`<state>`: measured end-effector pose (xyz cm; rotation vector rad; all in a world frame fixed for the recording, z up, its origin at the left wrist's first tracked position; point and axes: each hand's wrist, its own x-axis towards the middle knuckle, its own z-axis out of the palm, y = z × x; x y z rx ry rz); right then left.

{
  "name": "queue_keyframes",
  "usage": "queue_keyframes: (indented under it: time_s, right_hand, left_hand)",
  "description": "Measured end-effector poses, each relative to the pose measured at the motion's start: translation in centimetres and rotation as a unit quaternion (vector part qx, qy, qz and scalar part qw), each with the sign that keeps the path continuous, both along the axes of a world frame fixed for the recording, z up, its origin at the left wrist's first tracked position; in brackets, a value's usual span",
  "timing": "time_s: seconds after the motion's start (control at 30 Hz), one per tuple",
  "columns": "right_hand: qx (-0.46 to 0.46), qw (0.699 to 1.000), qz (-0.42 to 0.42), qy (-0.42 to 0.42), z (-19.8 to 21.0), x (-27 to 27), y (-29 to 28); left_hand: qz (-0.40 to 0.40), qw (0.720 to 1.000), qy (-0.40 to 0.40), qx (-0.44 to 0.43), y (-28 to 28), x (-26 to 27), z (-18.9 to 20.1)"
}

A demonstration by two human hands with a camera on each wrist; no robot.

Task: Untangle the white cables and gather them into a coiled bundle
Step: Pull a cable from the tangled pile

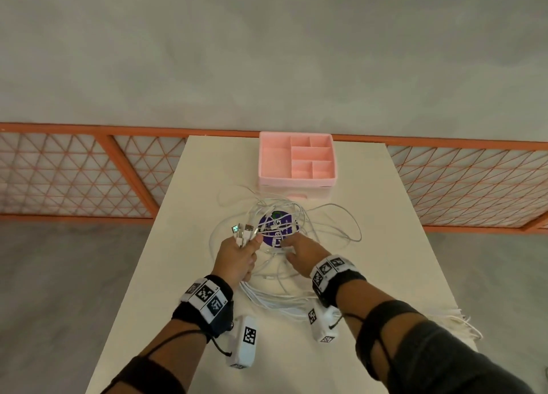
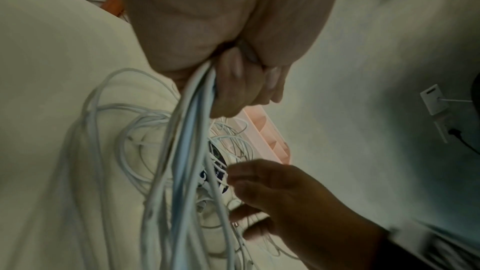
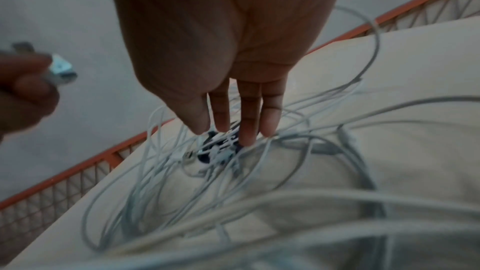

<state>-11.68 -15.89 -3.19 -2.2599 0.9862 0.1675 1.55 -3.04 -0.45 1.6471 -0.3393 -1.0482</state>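
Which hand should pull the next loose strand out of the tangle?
Probably the right hand: its straight fingers already reach into the loose white cables. The left hand grips the gathered plug ends.

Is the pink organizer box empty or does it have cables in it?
Empty: every compartment of the pink organizer box shows bare; the white cables lie on the table.

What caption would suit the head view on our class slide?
Left hand grips a bunch of white cables by their plugs while the right hand reaches into the tangle on the table.
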Motion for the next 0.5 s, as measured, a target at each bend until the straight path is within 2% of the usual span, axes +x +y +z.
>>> queue_keyframes:
  time_s: [0.13,0.23,0.4,0.5]
  right_hand:
    - [-0.032,0.997,0.001,0.067,-3.2,1.0,-0.2]
    - [-0.080,0.988,0.025,0.127,-5.2,1.0,-0.2]
    - [-0.087,0.988,0.003,0.124,-5.6,0.1,0.5]
    - [-0.067,0.989,0.007,0.134,-4.3,-0.3,0.5]
  left_hand:
    - [-0.027,1.000,0.007,-0.011,0.0,-1.8,0.0]
    - [-0.005,1.000,0.012,-0.017,0.3,-1.9,0.1]
    - [0.008,1.000,0.001,-0.029,0.4,-1.4,-0.5]
    - [0.005,0.999,-0.032,-0.031,-0.1,-1.3,-0.3]
